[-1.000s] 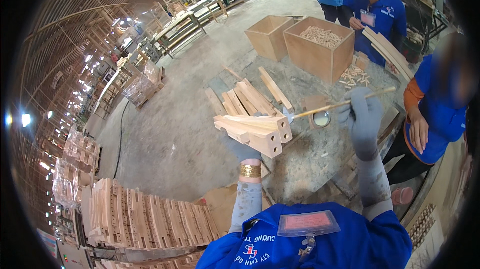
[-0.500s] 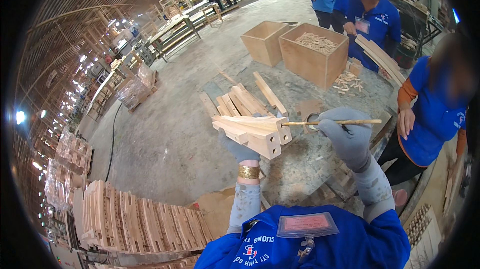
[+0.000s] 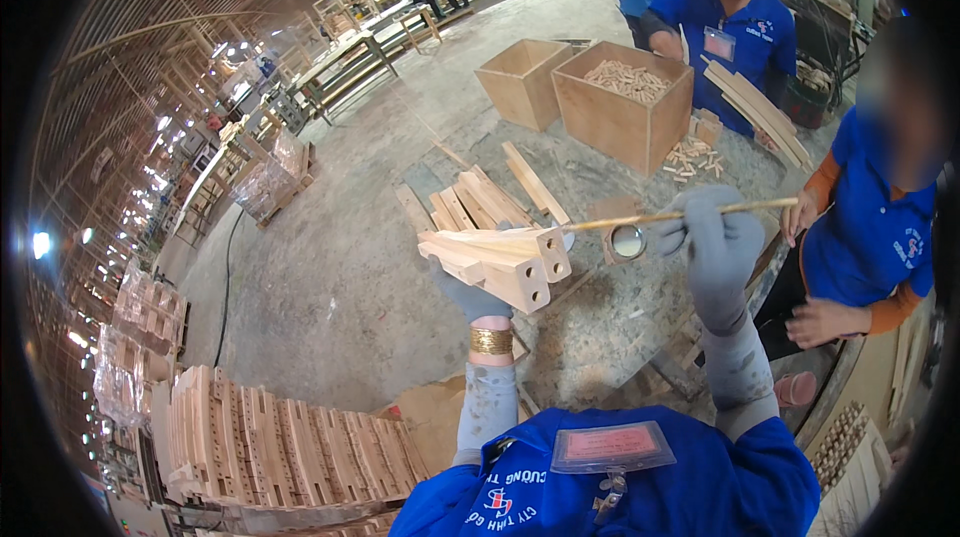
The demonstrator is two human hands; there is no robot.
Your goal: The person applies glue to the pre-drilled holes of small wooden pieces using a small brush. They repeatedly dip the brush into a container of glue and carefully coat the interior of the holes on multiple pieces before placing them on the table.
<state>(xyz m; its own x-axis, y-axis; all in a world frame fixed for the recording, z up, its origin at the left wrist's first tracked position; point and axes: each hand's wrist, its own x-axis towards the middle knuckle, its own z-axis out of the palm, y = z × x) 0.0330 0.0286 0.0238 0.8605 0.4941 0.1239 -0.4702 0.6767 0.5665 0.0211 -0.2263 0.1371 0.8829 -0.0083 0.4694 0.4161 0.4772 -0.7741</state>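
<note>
My left hand (image 3: 462,293), in a grey glove, is closed around a bundle of pale wooden pieces (image 3: 485,255). Round holes show in their square ends, which point toward the right. My right hand (image 3: 718,247), gloved too, pinches a thin wooden stick (image 3: 640,218) lying nearly level. The stick's left tip is close to the upper corner of the bundle's end; whether it touches the wood I cannot tell. Just below the stick, a round cup with whitish contents (image 3: 628,241) stands on the worktable (image 3: 600,337).
More wooden pieces (image 3: 480,199) lie beyond the bundle. Two wooden boxes (image 3: 625,122) stand farther back, one full of dowels, with loose dowels (image 3: 693,159) beside it. Co-workers in blue (image 3: 880,207) stand at the right and far right. Stacked drilled slats (image 3: 290,437) fill the lower left.
My right hand has moved right and slightly up, drawing the stick's tip away from a hole in the wood. The cup is now uncovered. The nearest co-worker's hands have shifted.
</note>
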